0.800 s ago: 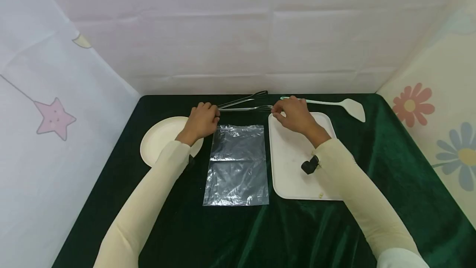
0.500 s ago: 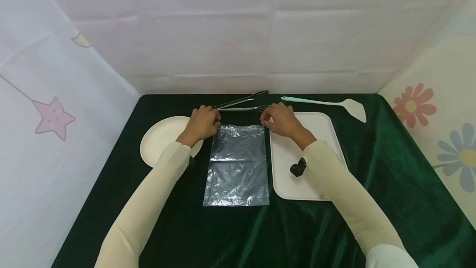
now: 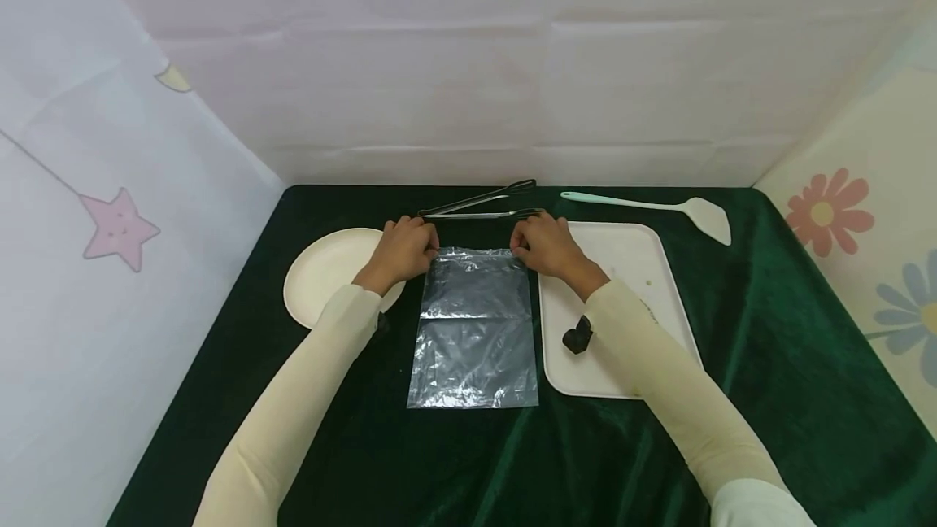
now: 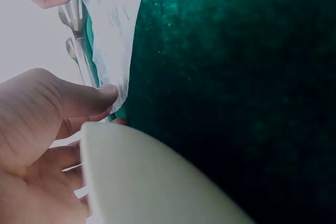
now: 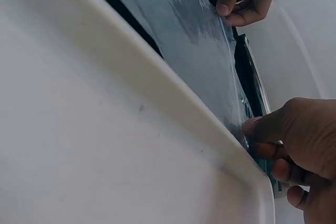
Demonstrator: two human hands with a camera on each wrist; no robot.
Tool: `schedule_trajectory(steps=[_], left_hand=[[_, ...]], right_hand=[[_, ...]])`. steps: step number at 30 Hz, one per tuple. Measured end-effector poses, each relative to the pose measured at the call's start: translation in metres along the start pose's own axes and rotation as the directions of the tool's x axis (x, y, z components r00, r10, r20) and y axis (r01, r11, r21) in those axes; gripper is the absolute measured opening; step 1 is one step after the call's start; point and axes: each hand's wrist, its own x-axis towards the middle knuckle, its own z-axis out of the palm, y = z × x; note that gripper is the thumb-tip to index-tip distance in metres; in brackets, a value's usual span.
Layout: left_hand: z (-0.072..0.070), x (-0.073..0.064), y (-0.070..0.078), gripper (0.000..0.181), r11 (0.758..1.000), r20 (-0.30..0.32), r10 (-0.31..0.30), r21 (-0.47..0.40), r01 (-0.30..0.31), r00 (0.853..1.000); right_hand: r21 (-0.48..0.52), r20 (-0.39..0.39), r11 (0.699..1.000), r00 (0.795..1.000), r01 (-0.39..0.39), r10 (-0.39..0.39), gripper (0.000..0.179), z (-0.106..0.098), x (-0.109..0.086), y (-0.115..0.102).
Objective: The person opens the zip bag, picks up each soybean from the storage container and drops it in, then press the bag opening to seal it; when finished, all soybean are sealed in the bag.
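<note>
A clear plastic zip bag (image 3: 476, 332) lies flat on the dark green cloth, its zip edge toward the far side. My left hand (image 3: 404, 252) pinches the far left corner of the bag between thumb and fingers. At the opposite far corner, my right hand (image 3: 547, 246) holds the bag the same way, its thumb on top in the right wrist view. That bag edge (image 5: 231, 45) stretches between both hands. Just beyond the hands lies a metal fork (image 3: 483, 215), and behind it a long, thin metal utensil with a rounded end (image 3: 512, 187).
To the left, a cream oval plate (image 3: 315, 275) sits partly under my left forearm. A white rectangular tray (image 3: 629, 244) stands close to the bag's right side, below my right forearm. A turner with a pale green handle (image 3: 706, 219) lies behind the tray.
My right hand has moved left and toward me, from beside the turner's handle and fork to the bag's far right corner. My left hand has come slightly nearer, onto the far left corner.
</note>
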Motion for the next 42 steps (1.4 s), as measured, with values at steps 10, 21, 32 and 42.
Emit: schedule_trajectory(steps=[10,21,32,42], left_hand=[[0.003,-0.003,-0.004,0.008,1.000,-0.073,0.010,-0.011,-0.011,0.997],[0.007,-0.009,-0.005,0.006,0.998,-0.120,0.054,-0.022,-0.057,0.991],[0.012,-0.012,0.005,0.020,0.981,-0.150,0.110,-0.140,-0.132,0.982],[0.015,-0.021,0.009,0.016,0.931,-0.216,0.074,-0.334,-0.145,0.973]], right_hand=[[-0.001,-0.094,0.998,0.994,0.055,-0.055,0.005,-0.002,-0.003,-0.002],[0.015,-0.168,0.990,0.976,0.141,-0.137,0.006,-0.005,-0.008,0.000],[0.096,-0.239,0.975,0.955,0.203,-0.175,0.006,-0.006,-0.021,0.007],[0.236,-0.206,0.936,0.955,0.261,-0.214,0.010,-0.004,-0.031,0.007]])
